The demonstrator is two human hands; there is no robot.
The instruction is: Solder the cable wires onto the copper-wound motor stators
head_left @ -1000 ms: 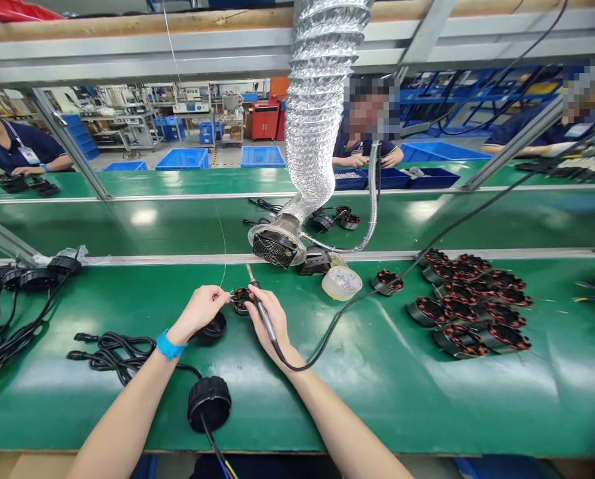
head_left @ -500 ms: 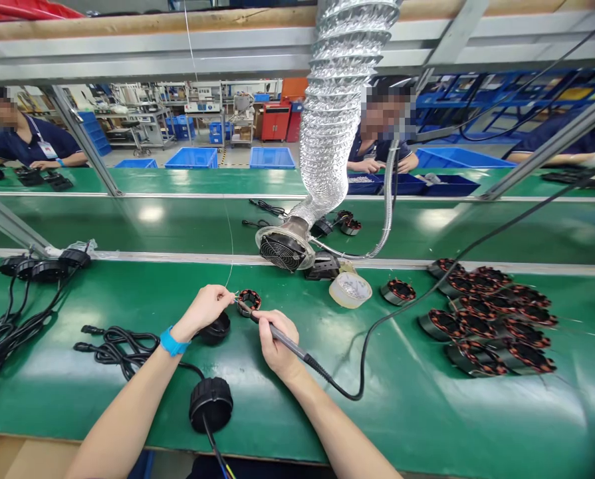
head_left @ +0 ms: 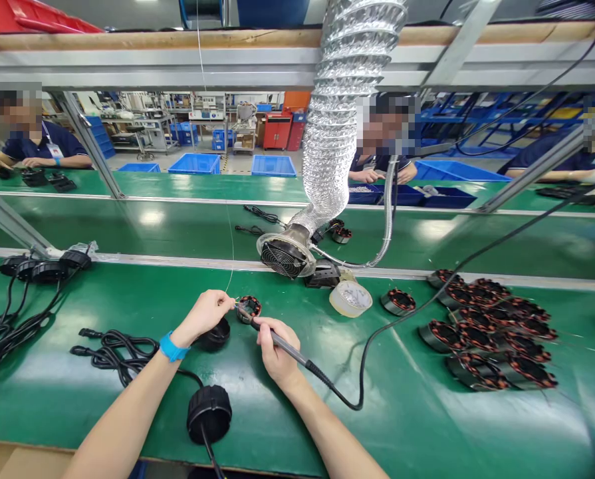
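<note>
My left hand (head_left: 208, 311) pinches a thin solder wire (head_left: 233, 249) that hangs from above, its fingertips beside a copper-wound stator (head_left: 250, 306). In my right hand (head_left: 278, 349) is a soldering iron (head_left: 293, 351), held like a pen, with its tip pointing left to the near-left side of the stator. Fine wire ends show where tip and fingertips meet; whether they touch is too small to tell. A black round cap (head_left: 214, 336) lies partly hidden behind my left hand. Nearer to me, another black cap (head_left: 209, 414) has a cable through it.
A fume fan (head_left: 286, 258) on a silver duct (head_left: 330, 126) hangs beyond my hands. A tub (head_left: 350, 299) and a single stator (head_left: 397, 301) stand right, before several grouped stators (head_left: 486, 332). The iron's cord (head_left: 361, 372) loops across the bench. Black cables (head_left: 122, 349) lie left. Co-workers sit opposite.
The view has tilted up slightly. Both hands keep their grips by the stator, with little movement. Parts on the strip behind the fan have shifted a little left. The left co-worker's hands have moved.
</note>
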